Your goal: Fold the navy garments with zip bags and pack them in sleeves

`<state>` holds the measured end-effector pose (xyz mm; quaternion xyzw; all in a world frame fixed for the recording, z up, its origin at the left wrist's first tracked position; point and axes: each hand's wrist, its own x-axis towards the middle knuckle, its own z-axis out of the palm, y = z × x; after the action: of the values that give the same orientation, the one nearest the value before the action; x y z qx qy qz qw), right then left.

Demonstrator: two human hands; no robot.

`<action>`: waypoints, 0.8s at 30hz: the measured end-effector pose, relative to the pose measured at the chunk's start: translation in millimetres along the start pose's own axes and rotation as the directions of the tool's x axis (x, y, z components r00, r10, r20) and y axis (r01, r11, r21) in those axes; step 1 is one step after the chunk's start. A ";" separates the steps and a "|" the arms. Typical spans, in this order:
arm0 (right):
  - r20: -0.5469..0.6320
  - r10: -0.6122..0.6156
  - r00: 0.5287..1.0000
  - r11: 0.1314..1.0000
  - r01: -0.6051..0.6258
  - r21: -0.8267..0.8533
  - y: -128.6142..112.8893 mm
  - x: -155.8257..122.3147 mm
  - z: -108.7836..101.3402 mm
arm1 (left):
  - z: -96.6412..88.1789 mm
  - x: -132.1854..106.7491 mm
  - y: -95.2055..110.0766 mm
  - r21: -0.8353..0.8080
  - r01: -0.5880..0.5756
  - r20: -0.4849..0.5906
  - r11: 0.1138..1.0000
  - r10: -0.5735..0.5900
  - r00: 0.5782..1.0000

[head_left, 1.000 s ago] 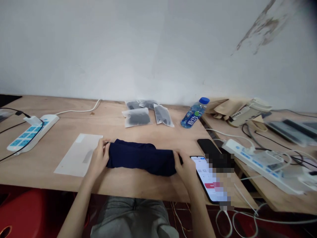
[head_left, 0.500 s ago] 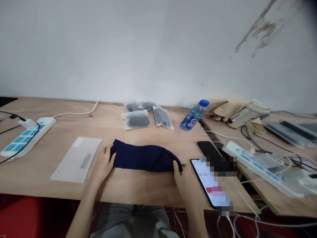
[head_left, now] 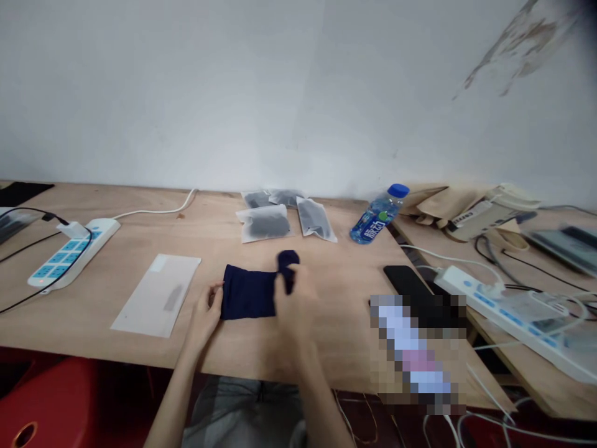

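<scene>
Here, two hands, held apart, grip a navy cloth [head_left: 247,292] on a plywood table [head_left: 140,242].

The left hand [head_left: 204,314] clamps its edge, the right hand [head_left: 291,305] pinches a raised end; a white wall [head_left: 186,93] stands behind.

Soft, even indoor light spreads across the pale wall [head_left: 186,93] and the plywood table [head_left: 349,261], leaving only faint shadows and no harsh glare. A coarse pixel mosaic [head_left: 417,351] covers the lower right, the far-right edge blurs, and wide-angle distortion curves the outer edges.

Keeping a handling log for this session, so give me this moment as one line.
left hand: touching left edge of navy cloth | right hand: gripping cloth's raised end | beside left hand: translucent flat pouch
</scene>
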<state>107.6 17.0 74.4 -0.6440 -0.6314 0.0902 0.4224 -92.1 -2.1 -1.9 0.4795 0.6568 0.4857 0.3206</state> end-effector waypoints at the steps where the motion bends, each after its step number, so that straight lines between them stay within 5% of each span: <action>1: 0.114 -0.172 0.978 0.983 0.164 0.079 -16.4 -8.9 9.6 | -1.9 -0.8 -0.2 0.003 0.023 -0.002 1.000 -0.023 1.000; 4: 0.274 -0.441 0.855 0.891 0.379 0.251 -46.1 -36.5 25.8 | -10.8 -4.1 2.6 0.048 0.083 -0.040 0.995 -0.081 0.996; 5: 0.271 -0.454 0.849 0.882 0.384 0.275 -47.5 -42.8 26.7 | -14.0 -5.1 4.7 0.062 0.100 -0.061 0.993 -0.097 0.993; 7: 0.207 -0.377 0.903 0.911 0.322 0.258 -38.3 -46.9 23.6 | -18.6 -6.1 9.9 0.088 0.110 -0.101 0.990 -0.101 0.990; 10: 0.078 -0.095 0.992 0.991 0.087 0.099 -8.1 -33.4 15.0 | -19.1 -4.4 15.1 0.103 0.082 -0.155 0.991 -0.065 0.986; 14: 0.233 0.222 0.947 0.975 -0.213 -0.063 21.3 -12.1 10.2 | -9.8 0.1 9.7 0.025 -0.013 -0.164 1.000 0.017 0.986; 17: 0.359 0.271 0.893 0.961 -0.273 -0.045 28.4 -10.1 12.8 | 0.1 -1.0 3.4 -0.019 -0.034 -0.105 0.999 0.032 0.994; 20: 0.351 0.283 0.893 0.956 -0.292 -0.029 35.8 -9.8 15.6 | 11.3 -9.4 3.2 -0.077 -0.005 -0.048 0.997 0.002 0.999; 24: 0.153 0.278 0.948 0.960 -0.280 -0.011 44.9 -5.8 14.7 | 28.9 -26.8 10.1 -0.142 0.012 0.066 0.990 -0.002 0.998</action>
<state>130.0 25.1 33.2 -0.7156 -0.5642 0.2015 0.3592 -54.2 -17.1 -2.9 0.4686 0.6115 0.5142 0.3769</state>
